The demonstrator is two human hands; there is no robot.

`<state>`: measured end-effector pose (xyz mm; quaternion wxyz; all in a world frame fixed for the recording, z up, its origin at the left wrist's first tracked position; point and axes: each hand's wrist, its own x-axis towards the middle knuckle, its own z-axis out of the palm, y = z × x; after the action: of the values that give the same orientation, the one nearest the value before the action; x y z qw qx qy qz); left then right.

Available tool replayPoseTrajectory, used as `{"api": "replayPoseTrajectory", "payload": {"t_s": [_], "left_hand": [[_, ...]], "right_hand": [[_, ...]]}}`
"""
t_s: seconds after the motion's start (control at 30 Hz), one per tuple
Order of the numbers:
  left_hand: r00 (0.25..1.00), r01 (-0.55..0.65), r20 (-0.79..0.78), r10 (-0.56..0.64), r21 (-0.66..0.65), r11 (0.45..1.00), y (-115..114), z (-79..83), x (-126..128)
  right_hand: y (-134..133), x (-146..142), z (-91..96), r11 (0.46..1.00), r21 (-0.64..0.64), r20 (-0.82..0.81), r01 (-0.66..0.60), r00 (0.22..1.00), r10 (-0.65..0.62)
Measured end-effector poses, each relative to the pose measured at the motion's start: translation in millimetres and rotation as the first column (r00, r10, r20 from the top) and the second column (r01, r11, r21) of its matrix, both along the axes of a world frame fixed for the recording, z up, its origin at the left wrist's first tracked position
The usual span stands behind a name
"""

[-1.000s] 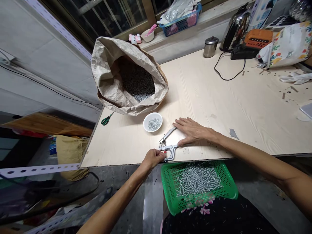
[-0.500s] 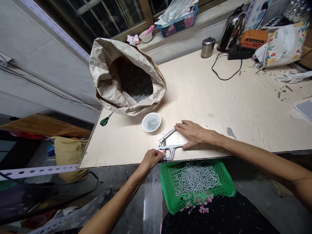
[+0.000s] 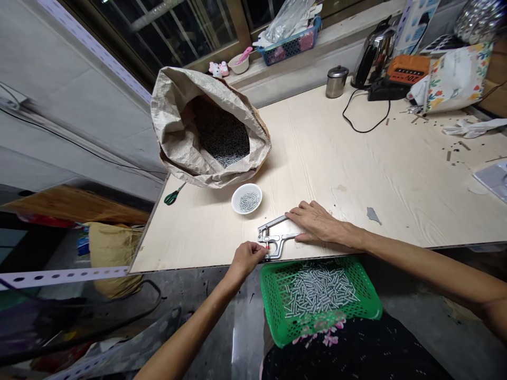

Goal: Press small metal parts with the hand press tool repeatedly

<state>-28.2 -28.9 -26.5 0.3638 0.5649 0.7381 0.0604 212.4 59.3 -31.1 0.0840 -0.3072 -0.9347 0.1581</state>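
Silver hand-press pliers (image 3: 280, 240) with a spring and a red part at the jaw lie near the table's front edge. My right hand (image 3: 317, 221) is closed around the two handles, fingers on the upper one and thumb by the lower. At the jaw, my left hand (image 3: 249, 256) is closed in a pinch; whatever small piece sits in its fingertips is hidden. Beyond the pliers stands a white bowl (image 3: 240, 207) holding small silver metal pieces. Just below the table edge, a green basket (image 3: 273, 316) holds many silver pin-like metal pieces.
An open paper sack (image 3: 170, 126) of dark and silver metal pieces stands at the back left, with green-handled scissors (image 3: 171, 197) nearby. At the back right are a metal canister (image 3: 336, 83), a kettle (image 3: 370, 58), an orange battery pack (image 3: 407, 68) and a black cord (image 3: 356, 128).
My right hand has squeezed the handles somewhat, and the upper handle has come down toward the lower one. My left hand stays at the jaw.
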Motion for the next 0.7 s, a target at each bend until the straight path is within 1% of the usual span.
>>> {"api": "replayPoseTrajectory", "payload": {"t_s": [0.03,0.07,0.1,0.13,0.17,0.2,0.23,0.3,0.33,0.4,0.5,0.57,0.7], "left_hand": [[0.994,0.045,-0.099,-0.034,0.109,0.993,-1.4,1.4,4.7],[0.98,0.117,-0.186,-0.075,0.229,0.966,-1.7,2.0,10.5],[0.96,0.209,-0.249,-0.128,0.335,0.919,-0.5,1.6,17.0],[0.937,0.307,-0.287,-0.197,0.414,0.857,2.5,0.2,23.6],[0.91,0.399,-0.305,-0.281,0.458,0.794,7.4,-1.9,29.8],[0.877,0.478,-0.309,-0.369,0.476,0.738,13.9,-4.5,35.1],[0.84,0.542,-0.304,-0.449,0.475,0.693,21.5,-6.9,39.1],[0.772,0.633,-0.288,-0.567,0.439,0.638,37.3,-9.7,43.3],[0.744,0.664,-0.287,-0.603,0.414,0.622,44.0,-9.8,43.8],[0.705,0.708,-0.313,-0.637,0.367,0.604,53.1,-8.1,43.7],[0.685,0.728,-0.353,-0.637,0.342,0.593,55.2,-5.9,44.8],[0.709,0.705,-0.344,-0.615,0.367,0.607,52.9,-7.2,47.2],[0.777,0.63,-0.347,-0.526,0.427,0.649,50.4,-14.2,51.1]], "right_hand": [[-2.5,0.2,0.2,1.0,-0.012,-0.013,0.003,1.0,-0.003],[-4.7,-0.1,0.1,1.0,-0.021,-0.026,0.005,1.0,-0.005],[-6.7,-0.7,-0.4,1.0,-0.025,-0.039,0.006,0.999,-0.007],[-8.4,-1.5,-1.3,1.0,-0.024,-0.052,0.009,0.999,-0.01],[-9.8,-2.2,-2.3,1.0,-0.021,-0.061,0.017,0.998,-0.018],[-11.0,-2.6,-3.1,0.999,-0.017,-0.067,0.033,0.997,-0.034],[-12.0,-2.2,-3.6,0.999,-0.015,-0.073,0.051,0.996,-0.052],[-13.6,1.3,-2.8,0.997,-0.022,-0.094,0.073,0.993,-0.074],[-14.2,4.3,-1.5,0.997,-0.031,-0.103,0.073,0.992,-0.076],[-14.9,11.0,1.6,0.996,-0.051,-0.11,0.072,0.991,-0.077],[-13.9,15.3,0.5,0.995,-0.048,-0.087,0.092,0.992,-0.096],[-11.7,11.3,-6.1,0.995,-0.02,-0.073,0.093,0.993,-0.094],[-6.8,-3.1,-20.1,0.996,0.0,-0.058,0.087,0.995,-0.087]]}}
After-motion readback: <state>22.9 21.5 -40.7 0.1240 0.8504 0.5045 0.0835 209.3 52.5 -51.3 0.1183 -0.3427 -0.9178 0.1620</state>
